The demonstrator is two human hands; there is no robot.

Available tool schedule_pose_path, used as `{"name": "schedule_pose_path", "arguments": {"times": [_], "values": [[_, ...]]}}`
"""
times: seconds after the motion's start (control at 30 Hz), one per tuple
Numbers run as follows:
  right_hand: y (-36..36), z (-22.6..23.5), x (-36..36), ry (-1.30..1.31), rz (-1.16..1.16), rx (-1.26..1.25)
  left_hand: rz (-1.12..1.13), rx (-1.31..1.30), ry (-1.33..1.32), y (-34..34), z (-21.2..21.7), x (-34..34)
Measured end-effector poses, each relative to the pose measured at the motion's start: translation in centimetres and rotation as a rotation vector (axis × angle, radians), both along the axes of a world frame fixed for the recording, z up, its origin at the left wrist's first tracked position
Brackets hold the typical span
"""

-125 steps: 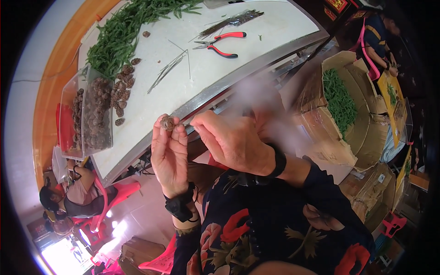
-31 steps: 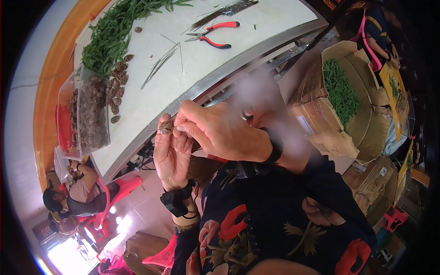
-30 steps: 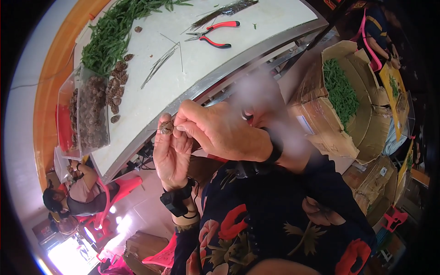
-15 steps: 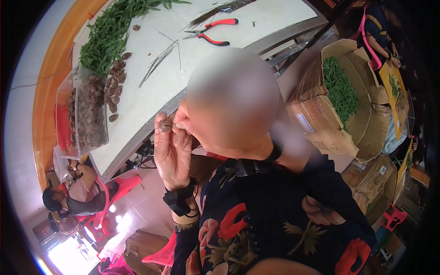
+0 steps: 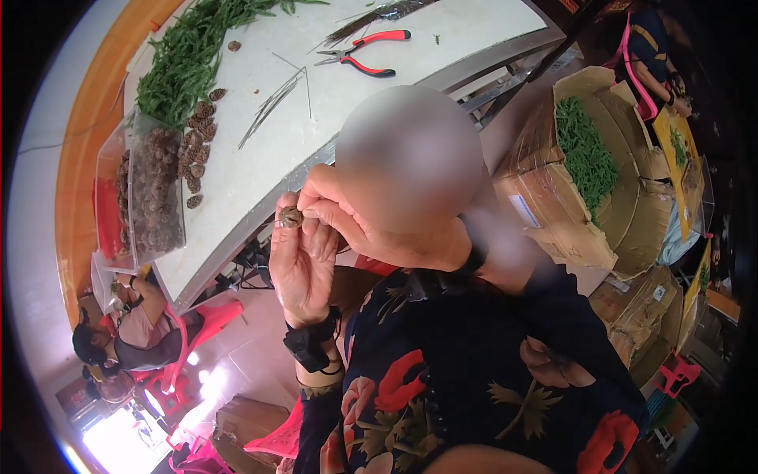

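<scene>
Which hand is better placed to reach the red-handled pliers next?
Probably the right hand: it appears nearer the pliers, while the left hand holds the small pine cone. The right hand is also at the cone, so it would leave it first.

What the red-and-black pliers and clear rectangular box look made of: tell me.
Red-and-black pliers: grey, faintly shiny nose looks metal; smooth handles suggest plastic or rubber.
Clear rectangular box: probably glossy plastic, from its see-through walls, pale edges.

One held pinecone (image 5: pixel 290 217), one pliers (image 5: pixel 346 58), perhaps twelve loose pinecones (image 5: pixel 197 152)
</scene>
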State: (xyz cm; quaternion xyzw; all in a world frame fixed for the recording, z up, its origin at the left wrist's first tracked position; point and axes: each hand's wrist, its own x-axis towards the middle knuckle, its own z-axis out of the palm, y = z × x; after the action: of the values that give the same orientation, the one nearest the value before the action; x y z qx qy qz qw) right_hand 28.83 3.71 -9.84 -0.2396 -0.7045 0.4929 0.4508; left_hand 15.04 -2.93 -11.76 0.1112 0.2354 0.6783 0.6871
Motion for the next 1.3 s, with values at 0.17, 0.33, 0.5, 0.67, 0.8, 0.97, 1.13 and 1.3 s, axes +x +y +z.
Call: {"name": "schedule_pose_path", "arguments": {"times": [0.17, 0.33, 0.5, 0.67, 0.8, 0.97, 1.13, 1.3], "values": [[-0.1, 0.1, -0.1, 0.019, -0.001, 0.043, 0.017, -0.009, 0.041, -0.1, 0.5, 0.0], [-0.1, 0.3, 0.3, 0.042, 0.042, 0.020, 0.004, 0.024, 0.005, -0.2, 0.8, -0.1], [-0.1, 0.7, 0.1, -0.055, 0.023, 0.059, 0.034, -0.036, 0.098, -0.1, 1.6, 0.4], [0.2, 1.1, 0.4, -0.037, 0.025, 0.070, -0.005, 0.025, 0.070, 0.1, 1.6, -0.2], [0.1, 1.0, 0.4, -0.056, 0.004, 0.055, -0.010, 0.071, 0.152, 0.3, 1.4, -0.1], [0.2, 0.6, 0.2, -0.070, -0.030, 0.067, 0.039, 0.032, 0.212, 0.4, 1.4, 0.2], [0.4, 0.4, 0.5, -0.118, -0.039, 0.072, 0.111, 0.026, 0.408, -0.1, 2.3, 0.3], [0.1, 0.4, 0.6, -0.123, -0.060, 0.111, 0.169, 0.091, 0.595, -0.1, 2.3, 0.3]]}}
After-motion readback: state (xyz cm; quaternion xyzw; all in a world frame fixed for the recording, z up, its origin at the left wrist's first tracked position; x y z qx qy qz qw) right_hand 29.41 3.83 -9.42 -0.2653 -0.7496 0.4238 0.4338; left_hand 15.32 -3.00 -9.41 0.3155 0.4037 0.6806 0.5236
